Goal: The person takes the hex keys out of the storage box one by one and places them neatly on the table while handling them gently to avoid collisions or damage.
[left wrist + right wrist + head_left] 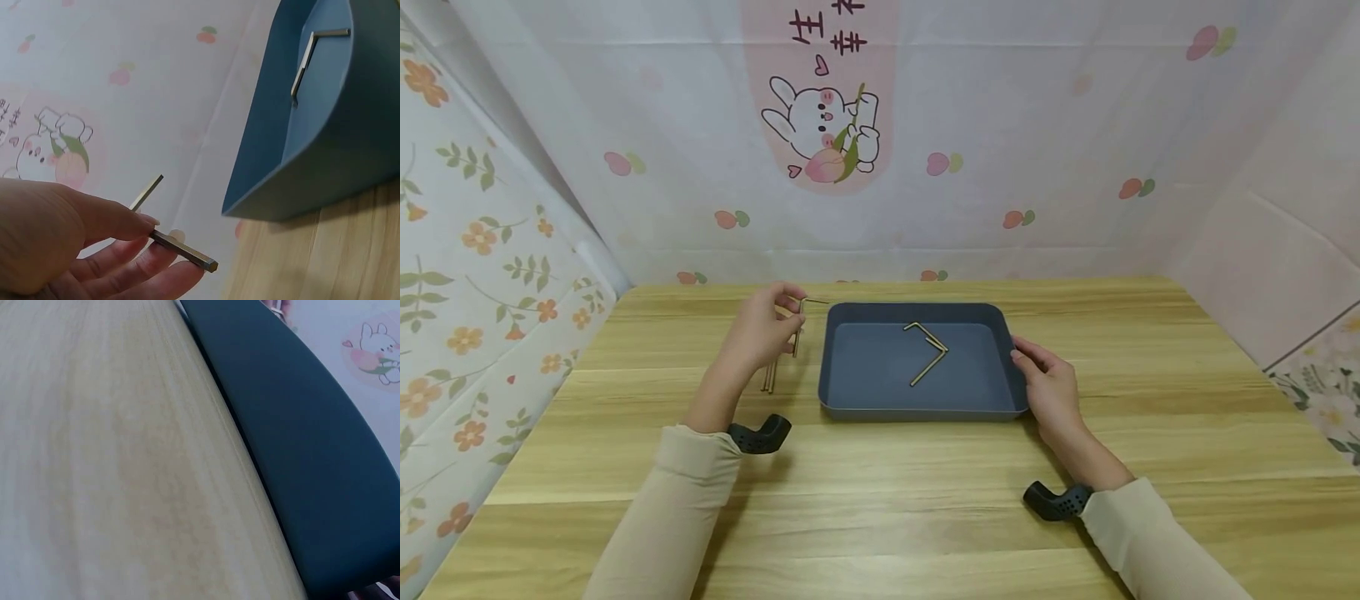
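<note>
My left hand (762, 329) pinches a brass-coloured hex key (797, 340) between thumb and fingers, left of the grey-blue tray (917, 414). In the left wrist view the hex key's (184, 250) six-sided end points away from the fingertips. Its other arm sticks out past the thumb. Two more L-shaped hex keys (928, 368) lie in the tray, one touching or crossing the other. The right hand (1054, 390) grips the tray's right wall, thumb at the rim. Below the left hand, several hex keys (771, 381) lie on the table, partly hidden by it.
The wood-grain table (880, 517) runs back to a white printed cloth (1060, 125) hanging behind it. A floral cloth (482, 333) hangs along the left side. Black wrist devices (762, 435) are worn on both arms. The tray's dark outer wall (300, 437) crosses the right wrist view.
</note>
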A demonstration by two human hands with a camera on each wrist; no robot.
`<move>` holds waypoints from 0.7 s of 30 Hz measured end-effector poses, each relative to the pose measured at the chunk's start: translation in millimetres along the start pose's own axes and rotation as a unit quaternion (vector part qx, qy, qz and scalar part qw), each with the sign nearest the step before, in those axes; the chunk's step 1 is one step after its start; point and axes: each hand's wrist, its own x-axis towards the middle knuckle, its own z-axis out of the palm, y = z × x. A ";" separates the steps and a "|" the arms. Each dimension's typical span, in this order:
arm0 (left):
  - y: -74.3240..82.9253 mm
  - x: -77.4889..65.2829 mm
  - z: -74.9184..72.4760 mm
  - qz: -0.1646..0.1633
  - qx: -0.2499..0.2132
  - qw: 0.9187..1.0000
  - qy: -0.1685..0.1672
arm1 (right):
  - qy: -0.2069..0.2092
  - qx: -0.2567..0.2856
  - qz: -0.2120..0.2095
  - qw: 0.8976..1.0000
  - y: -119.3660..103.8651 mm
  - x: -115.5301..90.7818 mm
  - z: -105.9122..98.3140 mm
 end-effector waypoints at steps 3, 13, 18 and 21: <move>-4.6 1.1 -4.7 -0.004 0.013 1.000 0.005 | -0.002 0.002 0.000 1.000 0.2 0.1 1.2; -13.9 0.6 -14.3 0.009 0.062 0.997 0.033 | -0.003 0.001 -0.003 1.000 0.7 1.0 1.2; -18.7 -0.6 -15.6 0.007 0.070 0.997 0.043 | -0.001 0.003 -0.004 1.000 0.9 0.8 0.7; -23.8 0.1 -16.2 -0.002 0.072 0.996 0.044 | -0.001 0.001 -0.005 1.000 0.8 0.8 0.7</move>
